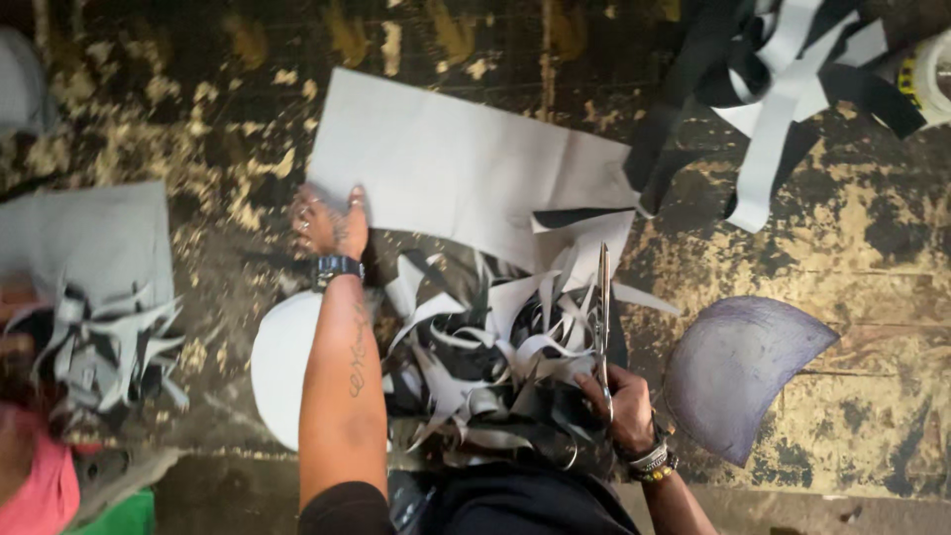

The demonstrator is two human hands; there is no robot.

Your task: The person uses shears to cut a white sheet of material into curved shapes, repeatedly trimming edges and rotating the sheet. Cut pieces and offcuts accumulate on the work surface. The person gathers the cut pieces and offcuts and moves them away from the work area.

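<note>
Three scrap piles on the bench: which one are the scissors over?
The middle pile of strips, right in front of the person. The right hand holds the scissors over it; the left-edge pile and the top-right pile lie untouched.

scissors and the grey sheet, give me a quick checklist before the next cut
1. Scissors gripped: ok, right hand holds the handles, blades pointing away from the person.
2. Sheet held down: ok, left hand presses the left edge of the grey sheet.
3. Left hand away from the blades: ok, it sits well to the side.
4. Blade path free: not ok, a pile of cut strips lies around the blades.
5. Blades on the sheet edge: cannot tell, strips hide the contact.
6. Curved purple template out of the way: ok, it lies to the right, apart from the scissors.
</note>
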